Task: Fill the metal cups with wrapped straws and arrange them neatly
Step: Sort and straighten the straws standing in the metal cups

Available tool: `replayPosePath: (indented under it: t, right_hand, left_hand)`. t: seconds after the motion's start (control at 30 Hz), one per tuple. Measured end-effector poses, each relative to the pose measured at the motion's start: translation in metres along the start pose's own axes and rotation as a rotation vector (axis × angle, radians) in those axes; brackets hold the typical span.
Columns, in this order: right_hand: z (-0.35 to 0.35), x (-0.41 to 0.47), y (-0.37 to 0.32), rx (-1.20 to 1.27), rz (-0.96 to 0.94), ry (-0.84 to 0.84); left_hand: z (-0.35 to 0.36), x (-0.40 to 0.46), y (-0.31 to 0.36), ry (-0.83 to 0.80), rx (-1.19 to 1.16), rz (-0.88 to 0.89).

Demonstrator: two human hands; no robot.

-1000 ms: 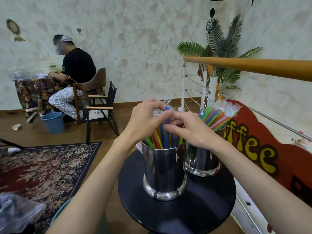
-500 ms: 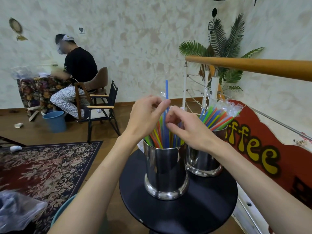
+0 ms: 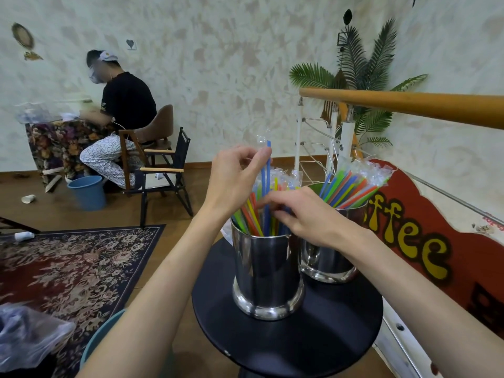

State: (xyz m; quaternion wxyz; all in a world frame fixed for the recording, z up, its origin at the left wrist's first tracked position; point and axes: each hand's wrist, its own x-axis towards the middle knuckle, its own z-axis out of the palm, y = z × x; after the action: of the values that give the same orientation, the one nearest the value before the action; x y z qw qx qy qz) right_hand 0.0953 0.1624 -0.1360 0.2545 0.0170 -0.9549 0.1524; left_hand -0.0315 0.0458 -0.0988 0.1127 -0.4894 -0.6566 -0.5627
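Blue straw [image 3: 267, 170] upright, pinched by left hand [image 3: 234, 178], over cup [image 3: 266, 271]

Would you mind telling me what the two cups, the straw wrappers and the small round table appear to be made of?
Near cup and far cup: polished metal, probably steel, with mirror-like reflections. Straw wrappers: thin clear plastic film, crinkled and glinting. Round table: smooth matte black top; its material cannot be told.

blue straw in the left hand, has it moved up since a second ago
Yes. The blue straw pinched by the left hand has risen: its top now stands well above the other straws in the near metal cup.
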Motion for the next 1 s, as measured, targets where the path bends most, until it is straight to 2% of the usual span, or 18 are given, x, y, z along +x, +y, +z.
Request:
replayPosePath:
  t: [0.13,0.3,0.43,0.53,0.63,0.8,0.9,1.0]
  right_hand:
    - [-0.007,0.0,-0.001,-0.069,-0.078,0.128]
    - [-0.026,0.006,-0.007,-0.143,-0.162,0.363]
    - [-0.041,0.013,-0.018,-0.058,-0.179,0.567]
    - [-0.047,0.013,-0.03,0.045,-0.173,0.635]
    - [-0.048,0.011,-0.042,0.216,-0.163,0.634]
    - [-0.047,0.013,-0.041,0.324,-0.05,0.655]
    - [-0.035,0.014,-0.032,0.36,0.11,0.5]
    - [-0.013,0.014,-0.021,0.228,0.29,0.261]
  left_hand:
    - [-0.003,-0.001,-0.004,-0.047,0.119,0.013]
    - [-0.009,-0.007,-0.009,-0.2,0.313,0.093]
    - [-0.013,-0.009,-0.014,-0.312,0.419,0.144]
    - [-0.014,-0.01,-0.014,-0.305,0.426,0.16]
    - [-0.014,-0.009,-0.013,-0.282,0.44,0.174]
    - [-0.013,-0.008,-0.014,-0.248,0.416,0.188]
    - [-0.012,-0.007,-0.012,-0.139,0.315,0.148]
    - [-0.013,-0.007,-0.005,-0.052,0.091,0.081]
